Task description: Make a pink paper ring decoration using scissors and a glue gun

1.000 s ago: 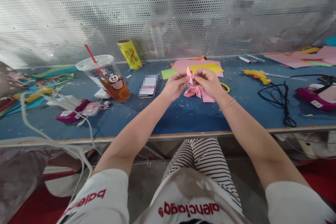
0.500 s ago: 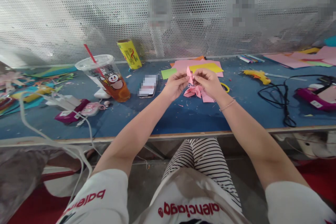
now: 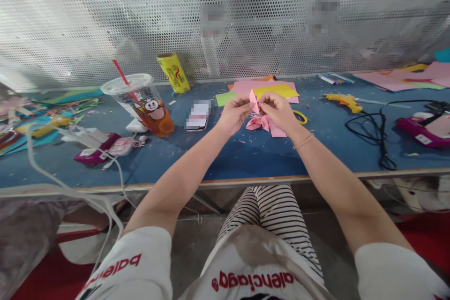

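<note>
Two hands, ours: left hand (image 3: 235, 115) and right hand (image 3: 279, 110), both pinched on a small folded pink paper piece (image 3: 253, 101) held above the blue table (image 3: 246, 154). Since a moment ago, scarcely any shift; folding continues. Below: pink paper scraps (image 3: 262, 124), matte, creased, angular.

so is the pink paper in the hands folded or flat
Folded: the pink paper stands up in a small creased point, pinched between the left hand and right hand.
</note>
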Action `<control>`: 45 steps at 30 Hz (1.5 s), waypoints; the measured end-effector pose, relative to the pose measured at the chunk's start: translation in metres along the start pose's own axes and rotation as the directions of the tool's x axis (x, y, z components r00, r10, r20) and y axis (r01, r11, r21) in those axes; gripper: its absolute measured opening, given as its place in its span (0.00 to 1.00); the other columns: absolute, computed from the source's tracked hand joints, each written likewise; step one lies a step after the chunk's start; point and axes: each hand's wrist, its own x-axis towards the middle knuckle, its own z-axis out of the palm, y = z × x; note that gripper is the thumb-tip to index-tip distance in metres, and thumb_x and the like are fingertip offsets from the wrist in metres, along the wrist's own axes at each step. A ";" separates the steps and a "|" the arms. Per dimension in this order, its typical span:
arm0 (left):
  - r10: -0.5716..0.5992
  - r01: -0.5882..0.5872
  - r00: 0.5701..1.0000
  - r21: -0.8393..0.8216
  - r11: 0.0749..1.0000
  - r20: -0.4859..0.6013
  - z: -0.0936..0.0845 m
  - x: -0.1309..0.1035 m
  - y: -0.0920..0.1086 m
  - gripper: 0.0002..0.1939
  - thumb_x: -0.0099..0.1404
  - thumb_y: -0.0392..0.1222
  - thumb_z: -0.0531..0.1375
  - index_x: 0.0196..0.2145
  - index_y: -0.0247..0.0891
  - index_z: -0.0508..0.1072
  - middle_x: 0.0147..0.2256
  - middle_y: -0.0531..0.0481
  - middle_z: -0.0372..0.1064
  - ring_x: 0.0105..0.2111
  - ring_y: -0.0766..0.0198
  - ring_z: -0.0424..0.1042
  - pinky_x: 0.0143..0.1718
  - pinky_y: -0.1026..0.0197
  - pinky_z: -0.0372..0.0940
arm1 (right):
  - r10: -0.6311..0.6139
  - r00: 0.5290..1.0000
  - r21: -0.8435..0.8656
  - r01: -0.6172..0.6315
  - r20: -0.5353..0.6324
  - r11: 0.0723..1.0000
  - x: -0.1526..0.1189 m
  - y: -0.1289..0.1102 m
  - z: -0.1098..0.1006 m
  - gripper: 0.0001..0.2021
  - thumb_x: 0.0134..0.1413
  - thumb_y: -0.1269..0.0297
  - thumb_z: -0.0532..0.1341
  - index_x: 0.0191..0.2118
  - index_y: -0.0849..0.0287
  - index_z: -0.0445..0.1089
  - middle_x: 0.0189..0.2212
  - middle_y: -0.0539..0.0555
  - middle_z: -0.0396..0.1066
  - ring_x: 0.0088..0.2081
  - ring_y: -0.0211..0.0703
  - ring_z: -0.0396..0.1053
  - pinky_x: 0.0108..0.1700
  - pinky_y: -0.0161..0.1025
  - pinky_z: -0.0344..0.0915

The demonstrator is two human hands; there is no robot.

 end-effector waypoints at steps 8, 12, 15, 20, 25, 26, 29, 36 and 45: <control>0.008 -0.007 1.000 0.005 1.000 -0.020 0.002 -0.001 0.001 0.08 0.51 0.26 0.63 0.30 0.34 0.73 0.29 0.53 0.72 0.30 0.73 0.71 0.38 0.67 0.66 | 0.022 1.000 -0.020 -0.022 -0.004 1.000 0.000 0.001 -0.001 0.03 0.48 0.70 0.58 0.28 0.58 0.62 0.23 0.47 0.64 0.26 0.31 0.63 0.29 0.33 0.64; 0.019 -0.019 1.000 0.012 1.000 0.006 0.003 -0.001 0.002 0.08 0.51 0.26 0.62 0.30 0.34 0.74 0.30 0.53 0.72 0.31 0.72 0.71 0.40 0.65 0.65 | 0.019 1.000 -0.018 -0.018 0.016 1.000 0.000 0.000 -0.001 0.03 0.48 0.70 0.58 0.27 0.58 0.62 0.23 0.47 0.63 0.25 0.31 0.63 0.29 0.33 0.64; 0.011 -0.011 1.000 0.021 1.000 -0.008 0.005 -0.002 0.003 0.08 0.52 0.26 0.62 0.29 0.35 0.74 0.29 0.53 0.72 0.31 0.72 0.71 0.42 0.65 0.65 | 0.013 0.999 -0.018 -0.013 0.033 1.000 0.000 -0.001 -0.001 0.04 0.47 0.69 0.59 0.27 0.58 0.62 0.23 0.47 0.63 0.25 0.31 0.62 0.28 0.33 0.64; -0.008 0.008 1.000 0.002 1.000 -0.023 0.002 -0.001 0.002 0.08 0.52 0.27 0.62 0.30 0.35 0.74 0.31 0.52 0.72 0.34 0.70 0.72 0.46 0.63 0.66 | 0.035 0.998 0.043 -0.037 0.044 0.998 0.000 0.000 -0.002 0.06 0.50 0.63 0.60 0.28 0.57 0.62 0.23 0.47 0.63 0.25 0.31 0.62 0.30 0.34 0.65; -0.102 0.102 0.995 -0.047 0.994 0.022 -0.002 0.002 0.002 0.09 0.55 0.26 0.59 0.32 0.35 0.75 0.33 0.51 0.73 0.35 0.70 0.73 0.46 0.65 0.66 | 0.033 0.997 0.111 -0.041 0.073 0.993 -0.001 0.000 -0.001 0.12 0.52 0.53 0.59 0.29 0.56 0.63 0.24 0.48 0.63 0.27 0.33 0.63 0.31 0.34 0.65; -0.116 0.117 0.993 -0.059 0.991 0.034 -0.003 0.003 0.002 0.10 0.55 0.25 0.58 0.33 0.35 0.75 0.33 0.51 0.73 0.35 0.71 0.73 0.45 0.66 0.66 | 0.019 0.997 0.118 -0.028 0.078 0.993 -0.002 0.001 0.000 0.12 0.52 0.53 0.59 0.29 0.56 0.63 0.24 0.48 0.63 0.27 0.33 0.63 0.31 0.34 0.65; -0.140 0.144 0.989 -0.079 0.986 0.054 -0.003 0.003 0.002 0.11 0.56 0.25 0.57 0.33 0.35 0.75 0.33 0.51 0.73 0.35 0.71 0.73 0.45 0.68 0.67 | -0.004 0.997 0.122 -0.004 0.072 0.993 -0.002 0.002 0.002 0.14 0.52 0.51 0.59 0.29 0.56 0.62 0.24 0.47 0.61 0.26 0.32 0.61 0.31 0.35 0.64; -0.139 0.142 0.989 -0.072 0.987 0.047 -0.001 0.002 0.002 0.10 0.57 0.25 0.57 0.33 0.34 0.75 0.33 0.50 0.73 0.37 0.69 0.74 0.49 0.65 0.66 | -0.054 0.996 0.112 0.046 0.075 0.993 -0.002 0.005 0.003 0.13 0.53 0.52 0.59 0.29 0.56 0.61 0.23 0.46 0.61 0.25 0.32 0.61 0.29 0.34 0.63; -0.152 0.155 0.988 -0.111 0.982 0.034 0.000 0.001 0.003 0.10 0.55 0.25 0.58 0.33 0.34 0.74 0.32 0.52 0.73 0.33 0.72 0.73 0.45 0.68 0.67 | -0.070 0.995 0.097 0.063 0.068 0.993 -0.002 0.004 0.004 0.13 0.53 0.53 0.59 0.29 0.56 0.61 0.23 0.46 0.61 0.24 0.31 0.61 0.29 0.34 0.62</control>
